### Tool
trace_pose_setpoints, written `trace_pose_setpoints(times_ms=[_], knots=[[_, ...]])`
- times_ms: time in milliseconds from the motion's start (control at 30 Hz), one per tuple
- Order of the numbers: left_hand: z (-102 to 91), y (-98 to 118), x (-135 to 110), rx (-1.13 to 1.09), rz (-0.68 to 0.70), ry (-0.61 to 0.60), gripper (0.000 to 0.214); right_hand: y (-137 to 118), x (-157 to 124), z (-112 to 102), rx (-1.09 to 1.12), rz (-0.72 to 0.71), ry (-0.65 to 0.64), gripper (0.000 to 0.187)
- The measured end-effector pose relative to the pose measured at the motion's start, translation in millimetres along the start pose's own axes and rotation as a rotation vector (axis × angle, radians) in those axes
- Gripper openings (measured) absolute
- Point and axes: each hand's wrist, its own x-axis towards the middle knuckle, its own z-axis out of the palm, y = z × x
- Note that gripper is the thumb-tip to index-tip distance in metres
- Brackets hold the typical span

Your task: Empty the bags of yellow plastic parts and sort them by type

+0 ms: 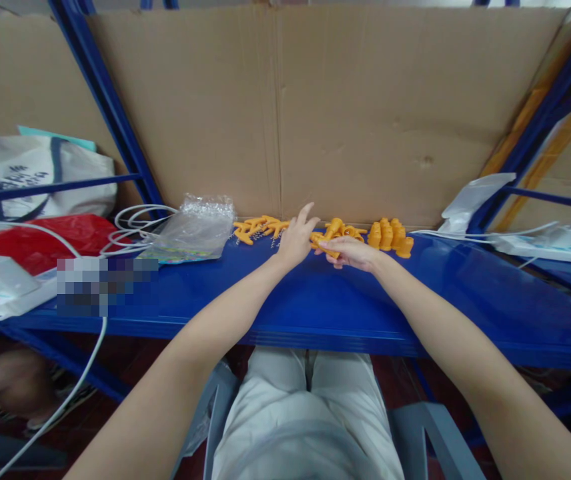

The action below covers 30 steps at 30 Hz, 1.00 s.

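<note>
Both hands meet over a blue shelf (315, 300) at a row of small orange plastic pieces. My left hand (297, 237) has its index finger raised and its other fingers curled round an orange piece (334, 229). My right hand (350, 252) lies palm down, its fingers pinching the same orange piece from the right. More orange branched pieces (258, 229) lie to the left. A cluster of upright orange figures (390, 236) stands to the right.
A crinkled clear plastic bag (193, 230) and coiled white cables (133, 223) lie to the left, with a red bag (48, 240) and a canvas tote (30, 177) beyond. A white power strip (545, 248) lies at right. Cardboard (365, 113) backs the shelf.
</note>
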Motion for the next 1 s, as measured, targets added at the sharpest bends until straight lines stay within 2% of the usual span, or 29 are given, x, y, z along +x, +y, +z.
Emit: trace_pose_setpoints(times_ms=[167,333,433,567,700,800,1000], knots=[[-4.8,3,1,0.011,-0.033,-0.062,0.041,-2,0,0,-0.139,-0.026,0.053,0.047],[-9.5,9,2,0.075,-0.105,-0.214,0.036,4,6,-5,-0.340,-0.074,0.072,0.041],[-9.2,11,1,0.104,-0.145,-0.319,0.035,4,8,-5,-0.637,-0.111,0.107,0.041],[-6.6,9,0,0.105,-0.177,-0.409,0.036,-5,2,6,-1.093,-0.138,0.211,0.031],[-6.2,5,1,0.079,-0.202,-0.455,0.034,-17,-8,20,-1.440,-0.161,0.271,0.041],[-7.0,3,1,0.078,-0.222,-0.461,0.034,-20,-11,25,-1.513,-0.161,0.255,0.047],[-4.5,3,1,0.061,-0.214,-0.456,0.033,-17,-8,22,-1.506,-0.156,0.272,0.048]])
